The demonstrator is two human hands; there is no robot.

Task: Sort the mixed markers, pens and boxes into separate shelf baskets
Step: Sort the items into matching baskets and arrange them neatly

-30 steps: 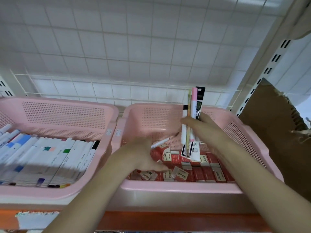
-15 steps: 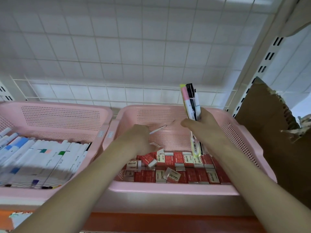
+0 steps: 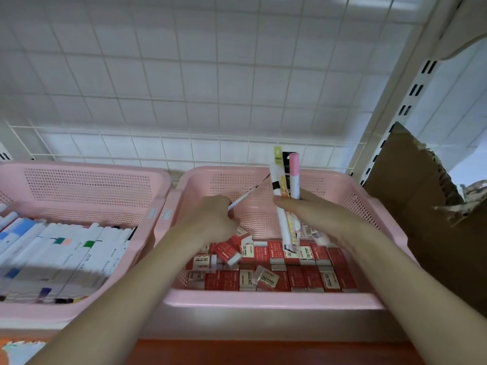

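Note:
Two pink baskets stand side by side on the shelf. The right basket (image 3: 274,302) holds several small red and white boxes (image 3: 274,262). Over it my right hand (image 3: 313,212) grips an upright bundle of pens (image 3: 286,185), among them a pink-capped one and a yellow-topped one. My left hand (image 3: 210,217) pinches a thin white pen (image 3: 250,192) that slants up to the right toward the bundle. The left basket (image 3: 87,180) is filled with white markers (image 3: 66,256) lying in a row.
A white wire grid (image 3: 184,146) backs the shelf, with tiled wall behind. A torn brown cardboard box (image 3: 421,206) stands right of the right basket, beside a slotted shelf upright (image 3: 411,101). The orange shelf front (image 3: 237,351) runs along the bottom.
My left hand has lifted the thin pen out of the boxes and raised it toward the bundle. My right hand has stayed over the right basket with the bundle, which shifted slightly.

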